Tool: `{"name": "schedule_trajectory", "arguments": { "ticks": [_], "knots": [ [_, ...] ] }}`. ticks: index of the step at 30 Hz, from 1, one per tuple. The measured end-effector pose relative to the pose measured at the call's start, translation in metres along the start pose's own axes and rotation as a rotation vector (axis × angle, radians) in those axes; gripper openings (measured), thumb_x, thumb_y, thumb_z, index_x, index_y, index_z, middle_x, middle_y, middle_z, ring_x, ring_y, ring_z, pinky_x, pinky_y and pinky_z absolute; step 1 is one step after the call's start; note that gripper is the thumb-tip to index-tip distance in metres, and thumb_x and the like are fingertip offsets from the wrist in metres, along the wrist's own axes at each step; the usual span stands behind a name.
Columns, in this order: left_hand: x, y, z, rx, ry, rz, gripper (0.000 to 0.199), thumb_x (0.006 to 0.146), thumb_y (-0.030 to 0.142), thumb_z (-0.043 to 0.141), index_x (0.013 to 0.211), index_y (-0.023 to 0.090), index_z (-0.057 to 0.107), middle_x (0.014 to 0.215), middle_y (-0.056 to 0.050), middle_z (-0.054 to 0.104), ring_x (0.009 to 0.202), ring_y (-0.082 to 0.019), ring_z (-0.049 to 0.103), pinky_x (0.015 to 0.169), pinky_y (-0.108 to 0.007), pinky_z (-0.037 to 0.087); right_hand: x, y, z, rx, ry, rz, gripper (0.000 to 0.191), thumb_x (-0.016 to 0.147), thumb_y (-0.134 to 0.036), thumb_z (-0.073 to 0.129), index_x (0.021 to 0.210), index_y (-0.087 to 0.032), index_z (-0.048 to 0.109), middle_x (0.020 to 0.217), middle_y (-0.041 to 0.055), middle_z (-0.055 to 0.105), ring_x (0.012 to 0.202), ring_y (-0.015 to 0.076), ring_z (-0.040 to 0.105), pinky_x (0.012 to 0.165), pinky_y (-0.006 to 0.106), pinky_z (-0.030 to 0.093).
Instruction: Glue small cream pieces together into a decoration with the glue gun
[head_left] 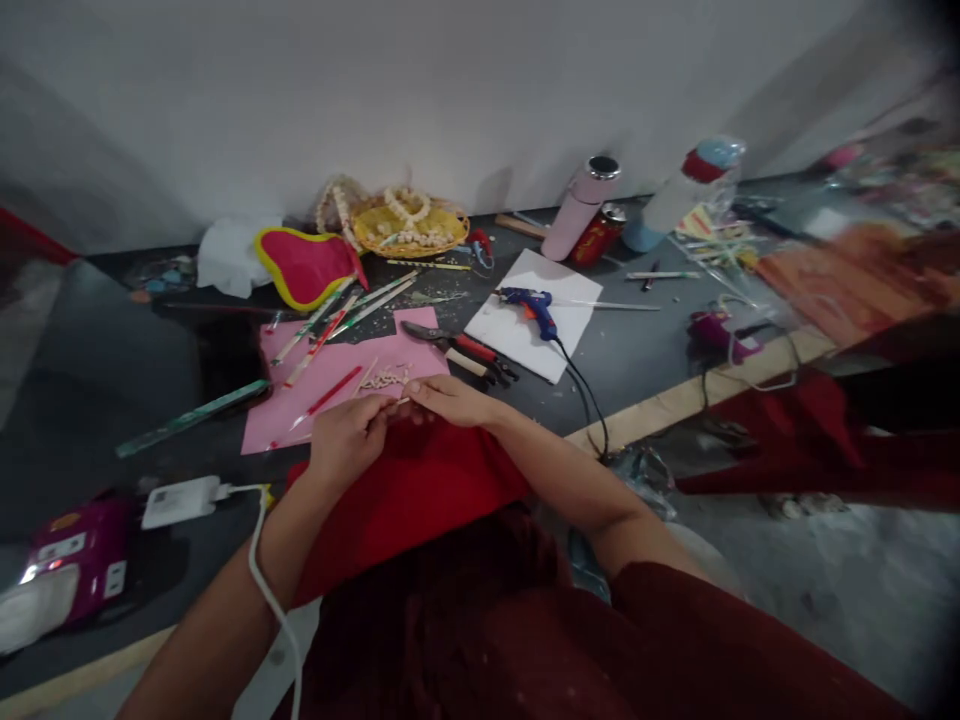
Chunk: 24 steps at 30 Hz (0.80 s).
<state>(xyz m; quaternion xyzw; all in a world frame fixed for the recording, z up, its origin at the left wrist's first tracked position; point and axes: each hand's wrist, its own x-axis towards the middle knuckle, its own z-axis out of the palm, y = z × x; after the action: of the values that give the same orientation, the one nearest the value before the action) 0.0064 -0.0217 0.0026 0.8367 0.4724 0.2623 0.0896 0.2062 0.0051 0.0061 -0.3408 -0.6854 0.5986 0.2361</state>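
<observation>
My left hand (351,432) and my right hand (446,400) meet above a red cloth (405,500) at the table's front edge. Between their fingertips is a small, thin, light-coloured stick (403,401), and both hands pinch it. Just beyond them, a pile of short pale pieces (386,377) lies on pink paper (292,405), with a red strip (334,389) to its left. Pliers with a red handle (476,348) rest behind my right hand. A blue glue gun (531,303) lies on white paper (499,325).
Patterned strips (375,302), a yellow basket (360,225) and a pink-and-yellow shape (304,268) stand toward the wall. Farther right are a pink flask (574,215), a red can (598,237) and a bottle (671,205). A white cable (262,580) crosses my left forearm.
</observation>
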Motion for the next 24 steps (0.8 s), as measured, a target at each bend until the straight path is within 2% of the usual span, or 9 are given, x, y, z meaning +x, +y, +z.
{"name": "schedule_trajectory", "arguments": {
  "ticks": [5, 12, 19, 22, 24],
  "knots": [
    [-0.002, 0.001, -0.001, -0.027, -0.011, 0.025, 0.020, 0.083, 0.018, 0.049, 0.093, 0.022, 0.065, 0.082, -0.002, 0.073, 0.076, -0.017, 0.067, 0.067, -0.026, 0.048, -0.002, -0.001, 0.004, -0.102, 0.015, -0.126, 0.043, 0.092, -0.050, 0.037, 0.079, -0.013, 0.057, 0.066, -0.0017, 0.053, 0.062, 0.0080, 0.049, 0.061, 0.020, 0.039],
    [-0.002, 0.003, 0.000, -0.125, 0.117, 0.100, 0.019, 0.084, 0.016, 0.049, 0.091, 0.021, 0.066, 0.079, -0.002, 0.073, 0.072, -0.015, 0.067, 0.066, -0.025, 0.049, -0.003, -0.005, 0.006, 0.010, 0.018, -0.148, 0.043, 0.091, -0.050, 0.039, 0.079, -0.013, 0.057, 0.065, -0.0009, 0.054, 0.061, 0.0086, 0.051, 0.059, 0.021, 0.039],
    [0.000, 0.012, -0.005, -0.210, 0.089, -0.021, 0.022, 0.087, 0.023, 0.046, 0.088, 0.019, 0.067, 0.078, -0.003, 0.073, 0.072, -0.015, 0.067, 0.068, -0.025, 0.050, -0.006, -0.014, 0.011, 0.208, 0.023, -0.130, 0.041, 0.090, -0.052, 0.041, 0.074, -0.016, 0.052, 0.062, -0.0021, 0.051, 0.055, 0.0076, 0.045, 0.052, 0.020, 0.035],
    [0.001, 0.011, -0.005, -0.166, 0.095, -0.033, 0.023, 0.087, 0.025, 0.046, 0.090, 0.019, 0.068, 0.083, -0.005, 0.074, 0.078, -0.017, 0.068, 0.073, -0.027, 0.051, -0.007, -0.017, 0.004, 0.094, 0.076, -0.149, 0.041, 0.092, -0.050, 0.036, 0.072, -0.017, 0.050, 0.063, -0.0017, 0.049, 0.055, 0.0082, 0.043, 0.055, 0.021, 0.037],
    [0.001, 0.008, -0.003, -0.126, 0.105, -0.044, 0.023, 0.087, 0.027, 0.047, 0.092, 0.020, 0.068, 0.088, -0.005, 0.074, 0.083, -0.018, 0.068, 0.076, -0.028, 0.051, -0.007, -0.014, -0.004, -0.096, 0.218, -0.164, 0.039, 0.094, -0.046, 0.034, 0.074, -0.017, 0.051, 0.067, -0.0002, 0.052, 0.062, 0.0096, 0.047, 0.062, 0.023, 0.039]
  ]
}}
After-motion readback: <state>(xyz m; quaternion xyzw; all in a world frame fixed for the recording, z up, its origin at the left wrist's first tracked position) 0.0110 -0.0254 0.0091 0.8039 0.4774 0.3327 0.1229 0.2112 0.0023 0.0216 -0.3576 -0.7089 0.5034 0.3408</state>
